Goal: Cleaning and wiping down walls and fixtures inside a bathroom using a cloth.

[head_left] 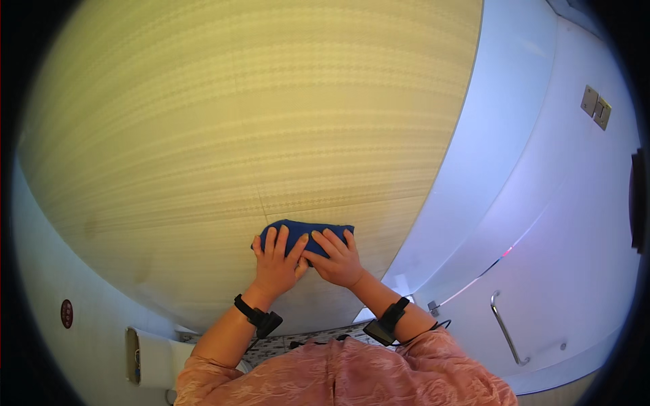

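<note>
— Against a pale yellow patterned wall (271, 122), what does each grip hold?
— The left grip (274, 269) rests palm-side down, fingers spread over a blue cloth (303, 228). Beside it, the right grip (341, 265) presses the same cloth, fingers fanned and slightly bent. Neither is closed around it.
— And the cloth itself?
— It lies beneath both grips, against the wall, its upper edge showing just beyond the fingertips.
— What is nearest behind the grips?
— Black wrist devices, one on the left wrist (268, 324), another on the right (381, 330); farther back, a pink patterned garment (393, 375).
— And farther out?
— Well to the right of the grips, a pale panel (548, 223) carries a metal hinge (589, 100) and, lower down, a curved metal handle (502, 325). Well to their left, a round dark-red sign (66, 314) marks a pale wall (51, 271), with a white box (152, 358) nearer the left forearm.
</note>
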`<state>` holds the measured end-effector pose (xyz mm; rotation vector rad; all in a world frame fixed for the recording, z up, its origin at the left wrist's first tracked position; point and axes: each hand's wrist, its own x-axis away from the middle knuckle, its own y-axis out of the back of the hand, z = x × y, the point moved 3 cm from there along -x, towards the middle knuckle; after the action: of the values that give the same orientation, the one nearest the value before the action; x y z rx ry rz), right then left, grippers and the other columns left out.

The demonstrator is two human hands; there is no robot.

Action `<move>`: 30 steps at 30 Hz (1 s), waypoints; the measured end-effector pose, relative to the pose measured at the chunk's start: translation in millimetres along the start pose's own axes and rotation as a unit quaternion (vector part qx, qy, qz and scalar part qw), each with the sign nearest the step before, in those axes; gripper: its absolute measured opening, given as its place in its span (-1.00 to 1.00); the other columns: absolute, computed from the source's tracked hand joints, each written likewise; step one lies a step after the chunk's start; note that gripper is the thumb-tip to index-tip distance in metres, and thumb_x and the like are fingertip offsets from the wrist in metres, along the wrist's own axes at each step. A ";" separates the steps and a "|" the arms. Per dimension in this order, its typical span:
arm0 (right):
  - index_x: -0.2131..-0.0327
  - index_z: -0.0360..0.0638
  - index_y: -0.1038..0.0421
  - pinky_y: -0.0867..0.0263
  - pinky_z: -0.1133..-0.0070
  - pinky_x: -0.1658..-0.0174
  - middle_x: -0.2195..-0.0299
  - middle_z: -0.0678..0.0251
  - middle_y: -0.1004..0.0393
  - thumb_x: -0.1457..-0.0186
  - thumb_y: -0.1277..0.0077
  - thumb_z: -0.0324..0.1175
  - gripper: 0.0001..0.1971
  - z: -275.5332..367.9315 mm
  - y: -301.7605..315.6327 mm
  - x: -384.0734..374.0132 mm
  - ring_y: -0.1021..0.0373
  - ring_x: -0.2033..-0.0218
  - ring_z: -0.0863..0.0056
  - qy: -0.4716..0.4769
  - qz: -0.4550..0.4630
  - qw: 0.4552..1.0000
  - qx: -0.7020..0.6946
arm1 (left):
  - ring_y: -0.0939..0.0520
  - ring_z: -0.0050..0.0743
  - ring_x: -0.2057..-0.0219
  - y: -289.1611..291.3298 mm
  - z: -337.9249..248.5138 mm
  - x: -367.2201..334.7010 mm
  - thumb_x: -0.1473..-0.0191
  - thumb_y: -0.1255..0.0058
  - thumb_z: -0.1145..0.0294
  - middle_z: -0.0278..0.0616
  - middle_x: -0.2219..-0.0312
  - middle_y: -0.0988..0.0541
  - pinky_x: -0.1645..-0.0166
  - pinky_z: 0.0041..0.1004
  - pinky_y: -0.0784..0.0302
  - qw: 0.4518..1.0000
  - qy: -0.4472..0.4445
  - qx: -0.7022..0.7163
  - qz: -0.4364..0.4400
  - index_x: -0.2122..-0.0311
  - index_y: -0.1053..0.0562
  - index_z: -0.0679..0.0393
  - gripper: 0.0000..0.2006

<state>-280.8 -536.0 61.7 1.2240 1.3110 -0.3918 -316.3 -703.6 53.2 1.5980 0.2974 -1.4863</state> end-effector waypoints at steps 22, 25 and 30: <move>0.21 0.22 -0.60 -0.03 0.03 -0.21 -0.11 0.16 -0.38 0.11 -0.13 -0.38 -0.69 -2.7 -6.7 70.9 -0.28 -0.15 0.08 -0.081 -0.018 0.993 0.087 | -0.28 -0.13 -0.23 -12.6 -29.3 5.4 0.02 -0.16 0.22 -0.15 -0.19 -0.34 -0.26 0.02 -0.02 0.991 -0.106 0.069 0.044 -0.16 -0.42 -0.17 -0.45; 0.22 0.19 -0.60 -0.03 0.03 -0.22 -0.09 0.12 -0.39 0.13 -0.11 -0.41 -0.68 -8.3 -2.8 67.4 -0.30 -0.14 0.05 -0.087 -0.037 0.990 0.105 | -0.24 -0.18 -0.27 -3.8 -30.2 -5.1 0.02 -0.17 0.23 -0.17 -0.23 -0.31 -0.29 -0.01 0.00 0.987 -0.122 0.086 0.051 -0.18 -0.39 -0.11 -0.42; 0.20 0.10 -0.59 -0.03 -0.01 -0.21 -0.12 0.00 -0.34 0.13 -0.14 -0.43 -0.68 -16.8 13.0 30.3 -0.26 -0.15 -0.07 -0.074 -0.089 0.985 0.129 | -0.23 -0.19 -0.29 11.3 -31.9 -45.3 -0.01 -0.14 0.20 -0.15 -0.26 -0.28 -0.32 -0.03 0.06 0.987 -0.121 0.102 0.017 -0.21 -0.36 -0.07 -0.40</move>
<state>-269.8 -505.0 44.7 1.2665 1.2726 -0.7869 -298.3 -669.0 94.1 1.5498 -0.0197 -1.7079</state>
